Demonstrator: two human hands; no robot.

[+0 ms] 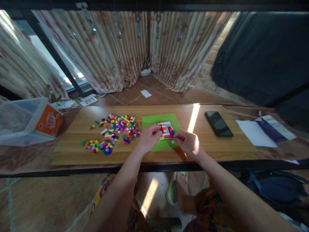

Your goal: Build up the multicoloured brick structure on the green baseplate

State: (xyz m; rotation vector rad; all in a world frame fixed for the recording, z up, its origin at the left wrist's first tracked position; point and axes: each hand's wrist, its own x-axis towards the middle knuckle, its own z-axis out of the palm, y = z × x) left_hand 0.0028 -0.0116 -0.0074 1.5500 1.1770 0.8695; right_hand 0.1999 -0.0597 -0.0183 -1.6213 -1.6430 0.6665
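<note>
A flat build of toy bricks (166, 129) in white, red, blue and other colours sits on a green studded baseplate (156, 119). At its left edge is my left hand (151, 138), fingers curled and their tips against the bricks; what they pinch, if anything, is hidden. My right hand (187, 142) is closed in a pinch by the lower right corner, close to a blue brick (172, 131). A small white piece (173, 141) shows just below its fingertips. Too little shows between those fingers to name what they hold.
Loose coloured bricks (123, 124) lie in heaps left of the baseplate on the wooden board (72, 138). A black phone (218, 124) rests to the right, with papers (257, 132) beyond. A clear plastic bin (24, 119) stands at far left.
</note>
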